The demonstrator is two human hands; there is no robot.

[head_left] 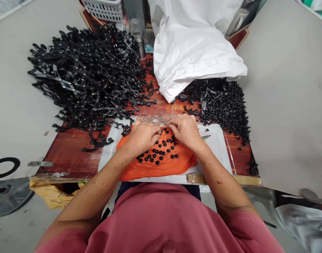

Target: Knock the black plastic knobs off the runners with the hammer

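An orange cloth [158,170] lies over a white tray [220,146], with several small round black plastic pieces [157,162] scattered on it. Over the cloth's far left part is my left hand [146,136], its fingers curled and pinched together. My right hand [185,128] faces it a short gap away, thumb and fingertips also closed. Whatever is between the fingertips of either hand is too small or hidden to name. Just beyond my hands lie small grey bits [155,120] along the tray's far side. A pointed tool tip [206,137] shows beside my right wrist.
A tall heap of jointed black plastic parts [89,73] covers the left of the red-brown table [73,149]. Small black pieces [226,105] are piled at the right, below a white sack [195,52]. A metal flask [139,44] and a white basket [105,10] stand behind.
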